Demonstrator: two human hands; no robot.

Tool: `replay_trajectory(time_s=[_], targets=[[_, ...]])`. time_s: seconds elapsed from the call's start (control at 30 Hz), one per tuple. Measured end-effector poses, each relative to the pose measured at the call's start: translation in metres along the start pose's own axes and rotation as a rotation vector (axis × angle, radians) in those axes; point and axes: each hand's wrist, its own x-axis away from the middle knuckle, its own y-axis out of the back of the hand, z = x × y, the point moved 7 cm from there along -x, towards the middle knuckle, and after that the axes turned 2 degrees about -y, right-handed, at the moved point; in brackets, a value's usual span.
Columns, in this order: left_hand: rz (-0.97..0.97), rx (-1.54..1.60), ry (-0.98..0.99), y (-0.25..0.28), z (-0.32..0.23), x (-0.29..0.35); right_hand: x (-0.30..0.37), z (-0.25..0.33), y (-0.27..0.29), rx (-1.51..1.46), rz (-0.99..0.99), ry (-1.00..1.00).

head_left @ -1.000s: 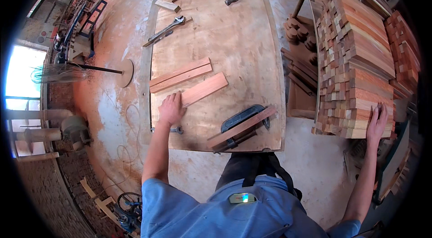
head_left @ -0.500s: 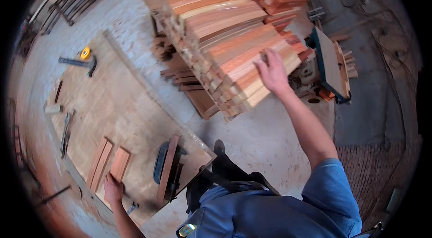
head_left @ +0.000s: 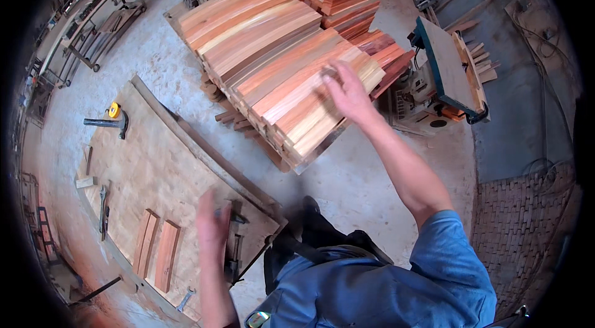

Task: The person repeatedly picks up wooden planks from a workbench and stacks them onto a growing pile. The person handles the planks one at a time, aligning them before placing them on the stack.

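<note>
Stacked strips (head_left: 273, 70): bare wd., looks smooth, matt. Tabletop (head_left: 158, 170): matt wd. sheet. Open-end wrench (head_left: 185, 300): smooth metal. Shirt (head_left: 365, 288): creased matt cloth.

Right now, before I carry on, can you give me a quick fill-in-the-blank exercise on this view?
1. The right hand is over wooden boards that are ____ (stacked/scattered).
2. The left hand looks ____ (sharp/blurred).
3. The tape measure beside the claw hammer is ____ in colour.
4. Compared with the adjustable wrench, the open-end wrench lies ____ (higher/lower) in the picture.

Missing words: stacked; blurred; yellow; lower.
</note>
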Motion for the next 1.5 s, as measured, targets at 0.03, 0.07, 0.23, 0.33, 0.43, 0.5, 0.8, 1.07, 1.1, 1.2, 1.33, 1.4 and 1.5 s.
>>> replay_trajectory(time_s=[0.03, 0.07, 0.23, 0.33, 0.43, 0.5, 0.8, 1.07, 1.1, 1.2, 1.33, 1.4, 1.5], targets=[[0.029, 0.001, -0.073, -0.017, -0.030, -0.009, -0.004, -0.006, 0.014, -0.037, -0.007, -0.050], [0.049, 0.062, -0.117, -0.026, -0.068, -0.019, -0.007, -0.017, 0.034, 0.001, -0.044, -0.091], [-0.173, 0.077, -0.253, -0.068, -0.168, -0.038, -0.019, -0.120, 0.094, 0.173, -0.083, -0.256], [-0.099, 0.077, -0.119, -0.085, -0.185, -0.048, -0.015, -0.152, 0.076, -0.226, 0.086, -0.390], [-0.161, 0.029, -0.041, -0.097, -0.190, -0.050, -0.017, -0.144, 0.077, -0.127, 0.108, -0.384], [-0.133, 0.019, 0.005, -0.097, -0.196, -0.052, -0.019, -0.156, 0.070, -0.147, 0.131, -0.402], [-0.207, 0.034, 0.081, -0.104, -0.211, -0.049, -0.021, -0.151, 0.072, -0.311, 0.138, -0.452], [-0.305, 0.007, 0.070, -0.104, -0.210, -0.044, -0.023, -0.154, 0.087, -0.368, 0.062, -0.418], [-0.325, -0.006, 0.065, -0.103, -0.209, -0.040, -0.021, -0.150, 0.090, -0.422, 0.063, -0.447], [-0.329, 0.022, 0.010, -0.101, -0.211, -0.029, -0.010, -0.146, 0.097, -0.562, 0.003, -0.500], [-0.322, 0.120, -0.040, -0.083, -0.203, 0.003, 0.031, -0.127, 0.102, -0.802, 0.090, -0.713], [-0.260, 0.146, -0.014, -0.079, -0.175, 0.029, 0.058, -0.116, 0.099, -0.838, 0.164, -0.723], [-0.223, 0.206, 0.006, -0.073, -0.134, 0.073, 0.109, -0.106, 0.083, -0.896, 0.241, -0.763]])
